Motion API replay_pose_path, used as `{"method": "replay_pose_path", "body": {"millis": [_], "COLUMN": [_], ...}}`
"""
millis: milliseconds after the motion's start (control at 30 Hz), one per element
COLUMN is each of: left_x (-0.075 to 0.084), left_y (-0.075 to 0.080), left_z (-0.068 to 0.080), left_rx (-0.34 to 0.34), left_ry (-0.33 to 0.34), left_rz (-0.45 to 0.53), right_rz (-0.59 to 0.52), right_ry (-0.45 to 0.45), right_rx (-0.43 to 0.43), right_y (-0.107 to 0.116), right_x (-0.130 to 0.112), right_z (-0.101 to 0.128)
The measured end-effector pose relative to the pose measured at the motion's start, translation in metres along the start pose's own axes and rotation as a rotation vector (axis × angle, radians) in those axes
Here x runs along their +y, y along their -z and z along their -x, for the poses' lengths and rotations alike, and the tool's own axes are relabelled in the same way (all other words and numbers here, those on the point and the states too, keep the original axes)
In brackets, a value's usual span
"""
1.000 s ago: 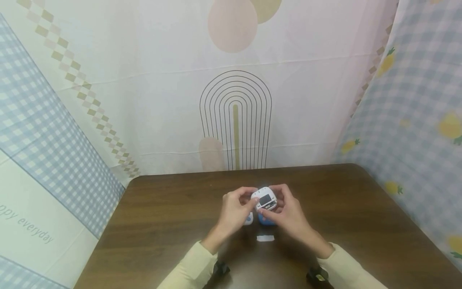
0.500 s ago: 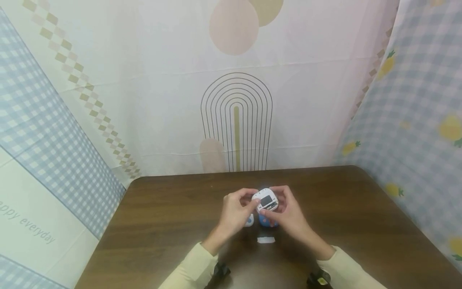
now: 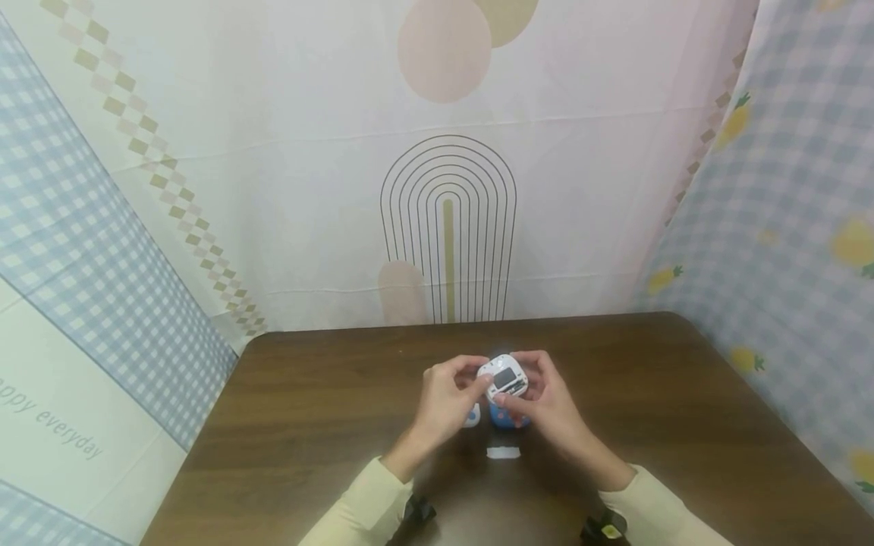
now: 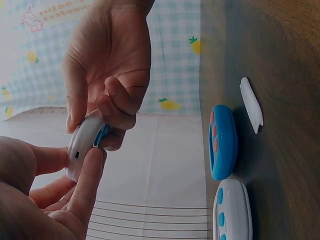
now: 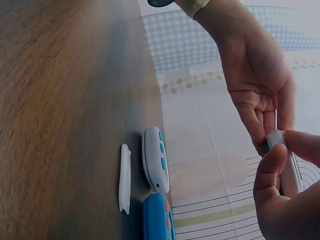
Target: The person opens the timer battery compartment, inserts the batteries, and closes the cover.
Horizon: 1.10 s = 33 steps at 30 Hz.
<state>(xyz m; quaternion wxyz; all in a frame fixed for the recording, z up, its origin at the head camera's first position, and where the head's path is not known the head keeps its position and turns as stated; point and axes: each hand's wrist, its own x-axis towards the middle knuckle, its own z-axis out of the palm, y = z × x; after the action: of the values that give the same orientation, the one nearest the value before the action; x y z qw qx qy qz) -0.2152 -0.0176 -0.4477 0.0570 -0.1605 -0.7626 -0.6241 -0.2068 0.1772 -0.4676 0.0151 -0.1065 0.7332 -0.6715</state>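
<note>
Above the middle of the brown table, both hands hold a small round white device with a dark rectangular recess facing up. My left hand pinches its left edge between thumb and fingers. My right hand grips its right side, with the thumb on the near edge. In the left wrist view the white device is seen edge-on between the fingers of both hands. The right wrist view shows only a sliver of the device between them.
Under the hands, a second white device with blue buttons and a blue device with pink buttons lie side by side. A small flat white piece lies nearer me. Patterned cloth walls enclose the table on three sides.
</note>
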Motion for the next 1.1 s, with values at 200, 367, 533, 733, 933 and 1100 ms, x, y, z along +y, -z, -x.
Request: {"method": "replay_pose_path", "body": {"millis": [200,367,533,733,933,1100], "left_x": [0.0002,-0.0004,-0.0004,-0.0002,0.0003,-0.0004], "left_y": [0.0002,0.0004,0.0008,0.0014,0.0021,0.0020], "left_z": [0.0001,0.0002,0.0003,0.0005,0.0000,-0.0005], "left_rx": [-0.007,-0.011,-0.013,-0.014,-0.015,-0.013], "left_ry": [0.005,0.007,0.005,0.001,0.016,0.026], "left_rz": [-0.009,-0.013,-0.013,-0.023,-0.038,-0.045], "right_rz": [-0.015,-0.024,-0.033,-0.044,-0.032,0.040], "right_ry": [-0.011,-0.002,-0.016,-0.019,-0.018,-0.007], "right_rx": [0.007,0.001,0.009,0.006,-0.011,-0.050], "right_y": [-0.0007,-0.0017,-0.0029,-0.0038,-0.0028,0.0037], "right_x": [-0.0002,-0.0004,-0.0012,-0.0006,-0.0013,-0.0022], "right_z": [0.0007,0.0013,0.0017,0.0018,0.0017,-0.0014]}}
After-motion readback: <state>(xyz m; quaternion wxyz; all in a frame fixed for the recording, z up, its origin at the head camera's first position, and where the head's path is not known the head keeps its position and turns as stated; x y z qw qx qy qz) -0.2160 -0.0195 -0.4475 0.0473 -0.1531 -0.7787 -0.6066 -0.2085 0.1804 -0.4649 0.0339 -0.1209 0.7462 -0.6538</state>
